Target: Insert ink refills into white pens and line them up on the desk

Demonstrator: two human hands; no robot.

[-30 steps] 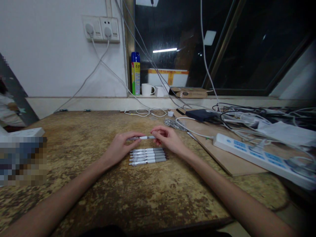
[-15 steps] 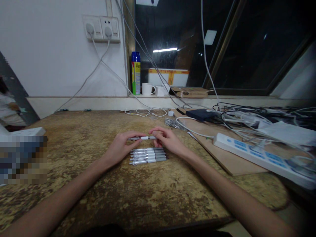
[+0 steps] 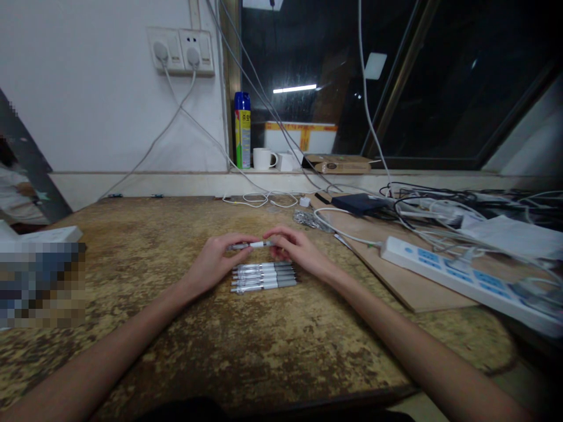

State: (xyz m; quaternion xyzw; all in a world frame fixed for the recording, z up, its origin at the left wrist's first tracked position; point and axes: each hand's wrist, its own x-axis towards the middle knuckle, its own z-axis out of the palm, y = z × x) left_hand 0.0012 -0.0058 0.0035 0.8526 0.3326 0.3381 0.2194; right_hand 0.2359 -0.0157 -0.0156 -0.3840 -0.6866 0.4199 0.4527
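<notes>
Between my two hands a white and grey pen (image 3: 257, 245) is held level, just beyond a row of pens. My left hand (image 3: 216, 256) pinches its left part between thumb and fingers. The right end of the pen is gripped by the fingertips of my right hand (image 3: 294, 245), which partly hide it. Several similar pens (image 3: 264, 276) lie side by side on the worn wooden table (image 3: 246, 340), directly below the held one on my side. Their left ends look shiny and clear.
A crumpled clear plastic bag (image 3: 311, 220) and a white cable (image 3: 246, 203) lie behind my hands. To the right, a white power strip (image 3: 461, 281) rests by a brown board (image 3: 409, 287) and tangled cables. A spray can (image 3: 242, 132) and white mug (image 3: 263, 159) stand on the sill.
The fingers of my right hand have shifted slightly at the pen's right end. My left hand and the row of pens look the same.
</notes>
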